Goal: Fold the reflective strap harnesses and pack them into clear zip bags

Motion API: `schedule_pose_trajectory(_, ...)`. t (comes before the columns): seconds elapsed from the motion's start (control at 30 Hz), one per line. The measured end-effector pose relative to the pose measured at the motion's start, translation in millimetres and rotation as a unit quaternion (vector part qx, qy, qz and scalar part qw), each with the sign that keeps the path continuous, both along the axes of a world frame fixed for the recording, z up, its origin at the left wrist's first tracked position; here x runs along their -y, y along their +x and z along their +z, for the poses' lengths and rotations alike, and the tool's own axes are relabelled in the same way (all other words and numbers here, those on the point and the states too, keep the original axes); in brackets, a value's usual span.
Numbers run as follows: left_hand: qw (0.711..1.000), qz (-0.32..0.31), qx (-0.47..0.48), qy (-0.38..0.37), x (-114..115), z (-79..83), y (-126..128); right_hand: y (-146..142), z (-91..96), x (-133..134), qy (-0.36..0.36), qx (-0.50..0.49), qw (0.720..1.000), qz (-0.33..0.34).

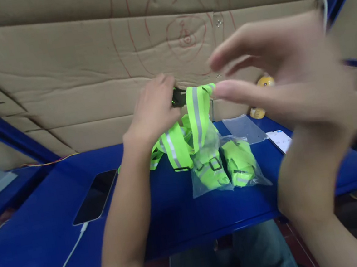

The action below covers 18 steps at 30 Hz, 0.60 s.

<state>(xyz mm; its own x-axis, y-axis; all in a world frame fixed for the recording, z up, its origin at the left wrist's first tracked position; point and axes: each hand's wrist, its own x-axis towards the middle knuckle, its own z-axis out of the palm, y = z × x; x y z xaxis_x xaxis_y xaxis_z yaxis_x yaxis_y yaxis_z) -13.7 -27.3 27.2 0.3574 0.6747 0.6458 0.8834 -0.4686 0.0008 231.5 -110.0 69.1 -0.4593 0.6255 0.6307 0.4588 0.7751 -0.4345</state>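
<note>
My left hand (156,105) is closed on the black buckle of a fluorescent yellow-green reflective strap (198,116) with a grey stripe. The strap hangs in loops from the buckle, above the blue table. My right hand (291,67), a little blurred, is raised to the right with thumb and fingers apart and nothing between them. Its thumb tip appears beside the strap's upper fold; whether they touch I cannot tell. Below lie two clear plastic bags, a left bag (211,176) and a right bag (241,164), each with folded yellow-green reflective straps inside.
A dark phone (95,196) with a white cable lies left on the blue table (176,221). Toward the right are a flat clear bag (245,128), a lit phone (280,141) and a yellow figure (257,112). Cardboard (75,55) with red drawings stands behind, between blue posts.
</note>
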Motion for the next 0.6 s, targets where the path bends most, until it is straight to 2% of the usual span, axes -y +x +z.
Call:
schedule_pose_trajectory(0.07, 1.0, -0.006, -0.016, 0.016, 1.3, -0.4, 2.5, -16.4, -7.7, -35.4, 0.097, 0.055, 0.993, -0.027)
schedule_pose_trajectory(0.1, 0.999, -0.009, -0.021, 0.024, 1.8, -0.3, 3.3, -24.0, -12.9, -54.7, 0.12, 0.084, 0.989, -0.029)
schedule_pose_trajectory(0.13, 0.999, -0.012, -0.022, 0.031, 2.2, 0.0, 3.5, -30.0, -18.1, -72.4, 0.1, 0.12, 0.988, -0.016)
schedule_pose_trajectory(0.23, 0.999, -0.022, -0.017, 0.032, 2.6, 1.4, 1.1, -33.4, -28.5, -104.5, 0.092, 0.101, 0.99, 0.025)
schedule_pose_trajectory(0.33, 0.999, -0.038, 0.002, 0.015, 0.9, 1.6, -4.1, -20.3, -27.3, -105.6, 0.081, 0.094, 0.991, 0.042)
schedule_pose_trajectory(0.47, 0.997, -0.062, 0.02, 0.032, -2.5, -0.6, -8.0, -4.2, -20.7, -99.7, 0.045, 0.078, 0.993, 0.08)
schedule_pose_trajectory(0.6, 0.995, -0.087, 0.015, 0.034, -1.6, -2.4, -5.3, -2.1, -24.4, -110.9, 0.025, 0.035, 0.994, 0.102)
